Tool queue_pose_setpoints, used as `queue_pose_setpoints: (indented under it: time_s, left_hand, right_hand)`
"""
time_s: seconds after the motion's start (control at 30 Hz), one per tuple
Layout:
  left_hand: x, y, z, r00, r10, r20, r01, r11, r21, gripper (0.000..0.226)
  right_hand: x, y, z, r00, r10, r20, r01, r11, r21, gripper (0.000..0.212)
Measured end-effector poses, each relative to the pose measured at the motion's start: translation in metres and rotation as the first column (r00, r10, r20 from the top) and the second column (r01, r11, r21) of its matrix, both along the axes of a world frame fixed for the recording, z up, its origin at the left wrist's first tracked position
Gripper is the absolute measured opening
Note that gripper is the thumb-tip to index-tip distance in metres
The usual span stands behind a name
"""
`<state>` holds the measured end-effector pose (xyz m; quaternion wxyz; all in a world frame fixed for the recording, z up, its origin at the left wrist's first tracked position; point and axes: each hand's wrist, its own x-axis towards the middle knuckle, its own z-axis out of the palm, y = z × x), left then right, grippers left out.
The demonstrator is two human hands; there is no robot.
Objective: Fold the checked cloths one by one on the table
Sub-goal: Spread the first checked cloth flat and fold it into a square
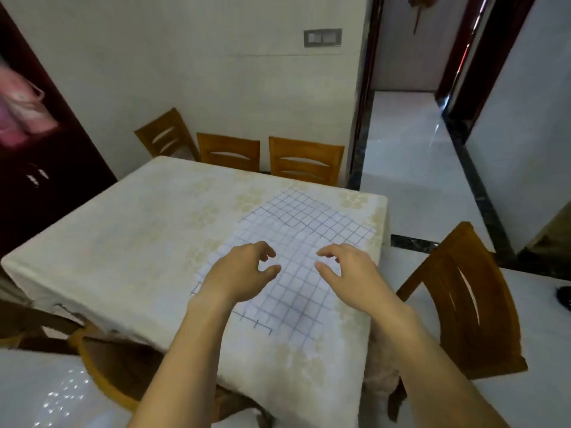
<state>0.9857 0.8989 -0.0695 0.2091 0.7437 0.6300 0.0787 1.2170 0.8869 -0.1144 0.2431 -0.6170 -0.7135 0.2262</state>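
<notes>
Over the checked cloth [296,242], both hands loosely curled, left [244,270], right [349,270], holding nothing

Beneath the left grip [238,274] and right grip [355,273] the checked cloth [296,239] looked thin, matt and soft on the counter [139,227], itself covered in matt fabric, the chairs [306,159] beyond them were smooth varnished wood, and the floor [411,168] rightward shone glossy.

checked cloth [302,230]: parts hidden under left hand [244,273] and right hand [352,273] | fingertip contact with cloth: cannot tell | table [139,230] near corner: cut off at bottom | pink thing [21,109] beyond table's left edge: blurred | dark object [564,298]: cut off at right
</notes>
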Motion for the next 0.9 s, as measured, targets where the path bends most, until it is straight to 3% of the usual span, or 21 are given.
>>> queue_pose_setpoints:
  time_s: [0.1,0.2,0.43,0.73,0.9]
  left_hand:
    - [0.015,0.003,0.000,0.996,0.088,0.029,-0.089,0.995,0.033,0.037]
    - [0.013,-0.007,-0.013,0.984,0.169,0.050,-0.168,0.985,-0.034,0.037]
    - [-0.024,0.003,-0.034,0.956,0.288,0.059,-0.285,0.957,-0.052,0.039]
    - [-0.008,0.085,-0.085,0.976,0.166,0.138,-0.148,0.980,-0.131,0.048]
    - [0.001,0.109,-0.105,0.980,0.143,0.142,-0.111,0.971,-0.211,0.054]
  right_hand:
    - [0.017,0.021,-0.004,0.997,0.080,-0.009,-0.080,0.997,-0.007,0.036]
    - [0.019,0.042,-0.007,0.989,0.143,-0.021,-0.143,0.990,-0.008,0.034]
    - [-0.028,0.067,-0.026,0.956,0.291,-0.046,-0.293,0.954,-0.067,0.039]
    - [-0.008,0.117,-0.038,0.986,0.147,0.079,-0.139,0.986,-0.096,0.043]
    - [0.000,0.128,-0.055,0.982,0.159,0.101,-0.144,0.979,-0.142,0.047]
